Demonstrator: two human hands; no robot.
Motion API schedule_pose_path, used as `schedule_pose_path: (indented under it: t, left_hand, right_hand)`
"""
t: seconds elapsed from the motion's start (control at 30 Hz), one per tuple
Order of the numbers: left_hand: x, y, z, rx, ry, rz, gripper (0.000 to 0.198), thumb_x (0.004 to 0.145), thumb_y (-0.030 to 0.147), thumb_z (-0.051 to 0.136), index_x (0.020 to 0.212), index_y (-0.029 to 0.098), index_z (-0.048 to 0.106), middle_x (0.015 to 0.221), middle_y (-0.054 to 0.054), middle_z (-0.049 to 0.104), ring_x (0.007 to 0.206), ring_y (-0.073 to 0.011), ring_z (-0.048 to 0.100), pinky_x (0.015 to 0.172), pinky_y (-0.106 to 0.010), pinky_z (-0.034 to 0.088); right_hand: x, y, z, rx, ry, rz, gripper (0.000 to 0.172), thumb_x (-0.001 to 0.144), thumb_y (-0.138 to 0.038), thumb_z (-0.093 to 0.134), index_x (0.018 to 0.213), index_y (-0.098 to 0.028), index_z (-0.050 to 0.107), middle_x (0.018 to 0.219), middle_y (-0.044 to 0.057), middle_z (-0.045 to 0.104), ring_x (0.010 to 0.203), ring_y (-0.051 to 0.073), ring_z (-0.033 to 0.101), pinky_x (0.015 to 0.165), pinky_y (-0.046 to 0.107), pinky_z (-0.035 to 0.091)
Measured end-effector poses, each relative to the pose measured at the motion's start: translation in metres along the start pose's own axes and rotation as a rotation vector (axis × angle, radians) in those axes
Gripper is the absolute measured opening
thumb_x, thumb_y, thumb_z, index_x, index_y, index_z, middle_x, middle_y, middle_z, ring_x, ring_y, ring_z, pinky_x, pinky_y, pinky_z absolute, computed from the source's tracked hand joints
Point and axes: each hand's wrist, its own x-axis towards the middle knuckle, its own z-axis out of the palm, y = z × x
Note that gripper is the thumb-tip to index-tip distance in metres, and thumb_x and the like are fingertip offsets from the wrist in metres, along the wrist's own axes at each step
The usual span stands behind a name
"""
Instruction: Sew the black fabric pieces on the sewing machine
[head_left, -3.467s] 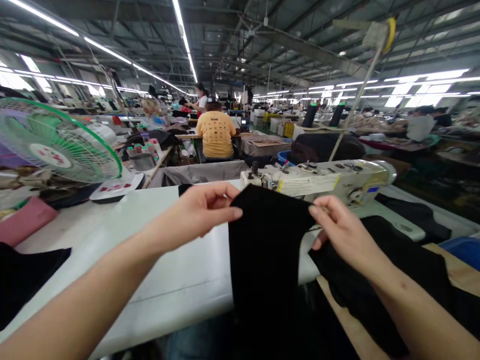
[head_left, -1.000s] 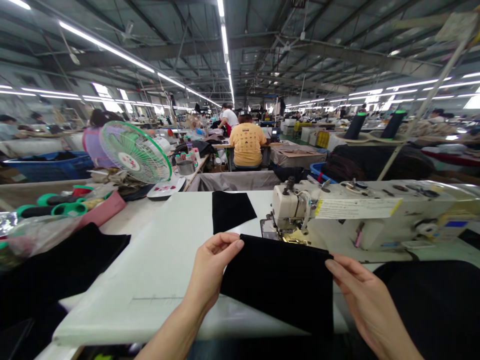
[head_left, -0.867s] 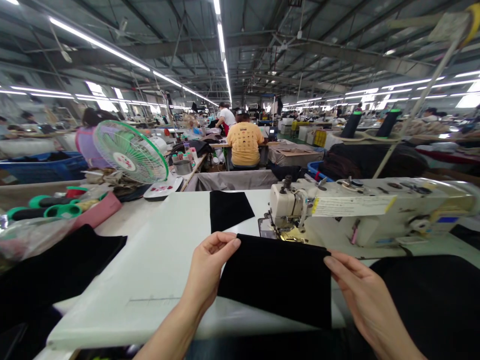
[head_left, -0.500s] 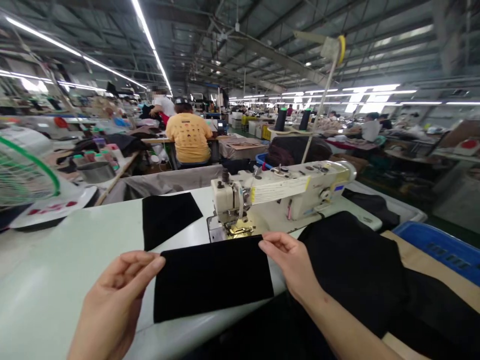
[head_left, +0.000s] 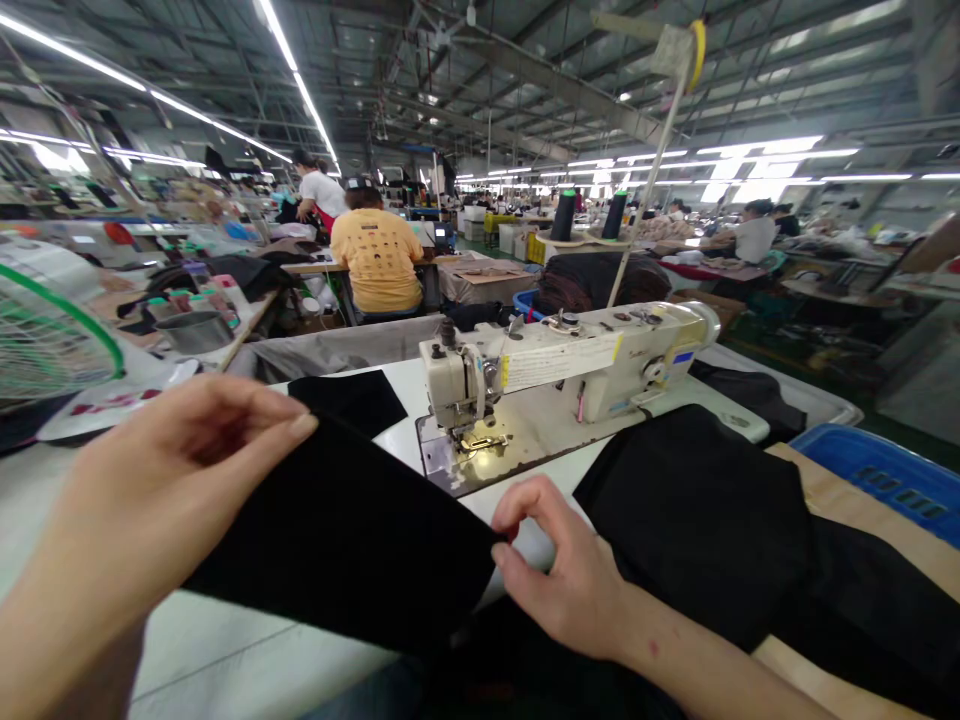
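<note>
A black fabric panel (head_left: pixel 352 530) hangs stretched between my two hands, tilted so its left end is higher. My left hand (head_left: pixel 187 470) pinches the upper left corner between thumb and fingers. At the upper right corner my right hand (head_left: pixel 559 565) grips it with thumb and forefinger. Just beyond the panel stands a white sewing machine (head_left: pixel 540 380), its needle area apart from the cloth. Another black fabric piece (head_left: pixel 352 398) lies on the pale table (head_left: pixel 420 380) behind my left hand, partly hidden by the held panel.
A pile of black fabric (head_left: pixel 697 520) lies right of the machine, near a blue basket (head_left: pixel 885 475). A green-rimmed fan (head_left: pixel 60 330) stands at the left. Ahead sits a person in a yellow shirt (head_left: pixel 379 255). A thread stand pole (head_left: pixel 652 170) rises behind the machine.
My left hand has lifted its corner of the panel up and to the left. My right hand has moved lower and slightly left, so the panel now slants and stands off the table.
</note>
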Motion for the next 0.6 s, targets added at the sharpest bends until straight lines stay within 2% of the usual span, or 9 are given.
schedule_pose_path:
  t: [0.07,0.1,0.2,0.27,0.33,0.47,0.6]
  left_hand:
    - [0.023,0.0,0.02,0.26,-0.277,0.082,0.013,0.073,0.038,0.072,0.075,0.027,0.065,0.068,0.002,0.065,0.06,-0.0187,0.057,0.055,-0.031,0.043]
    - [0.03,-0.006,0.036,0.288,-0.437,0.055,0.007,0.071,0.029,0.069,0.073,0.025,0.064,0.066,0.002,0.064,0.06,-0.0181,0.057,0.056,-0.03,0.042]
    - [0.029,-0.042,0.096,0.255,-0.583,0.006,0.008,0.065,0.017,0.066,0.064,0.022,0.06,0.058,0.003,0.062,0.057,-0.0163,0.057,0.057,-0.028,0.043]
    - [0.014,-0.071,0.13,0.229,-0.582,-0.009,0.01,0.065,0.016,0.066,0.062,0.021,0.057,0.058,0.004,0.06,0.058,-0.016,0.057,0.058,-0.027,0.044]
    - [-0.002,-0.092,0.151,0.2,-0.54,-0.019,0.013,0.068,0.018,0.065,0.063,0.022,0.054,0.061,0.003,0.059,0.06,-0.016,0.056,0.059,-0.027,0.043]
    - [-0.017,-0.109,0.159,0.139,-0.479,-0.028,0.008,0.073,0.018,0.059,0.068,0.022,0.054,0.067,0.002,0.058,0.065,-0.0155,0.055,0.064,-0.027,0.045]
    - [-0.003,-0.117,0.165,0.12,-0.461,-0.049,0.007,0.071,0.016,0.057,0.07,0.022,0.054,0.067,0.003,0.059,0.065,-0.0149,0.056,0.064,-0.026,0.045]
  right_hand:
    - [-0.011,0.001,0.007,-0.121,-0.184,-0.051,0.017,0.081,-0.007,0.055,0.087,-0.023,0.054,0.085,-0.001,0.059,0.079,0.015,0.058,0.075,0.027,0.048]
    - [-0.017,0.006,0.011,-0.155,-0.25,-0.041,0.017,0.082,-0.006,0.054,0.086,-0.023,0.055,0.084,0.0,0.06,0.079,0.015,0.059,0.074,0.027,0.048]
    - [-0.033,0.034,0.017,-0.242,-0.336,0.048,0.02,0.083,-0.003,0.056,0.088,-0.022,0.061,0.087,0.001,0.065,0.083,0.016,0.063,0.077,0.027,0.049]
    - [-0.043,0.056,0.016,-0.328,-0.384,0.037,0.022,0.083,-0.001,0.057,0.093,-0.02,0.063,0.091,0.004,0.068,0.086,0.018,0.065,0.079,0.029,0.051]
    - [-0.05,0.073,0.012,-0.432,-0.411,-0.036,0.024,0.084,0.0,0.056,0.098,-0.019,0.063,0.094,0.006,0.069,0.088,0.02,0.065,0.08,0.032,0.052]
    - [-0.053,0.081,0.004,-0.578,-0.417,-0.147,0.02,0.087,-0.002,0.054,0.096,-0.018,0.062,0.088,0.005,0.067,0.081,0.02,0.063,0.074,0.032,0.051]
    - [-0.044,0.081,0.007,-0.659,-0.367,-0.243,0.017,0.087,-0.004,0.057,0.091,-0.019,0.063,0.092,0.005,0.066,0.084,0.021,0.06,0.074,0.033,0.049]
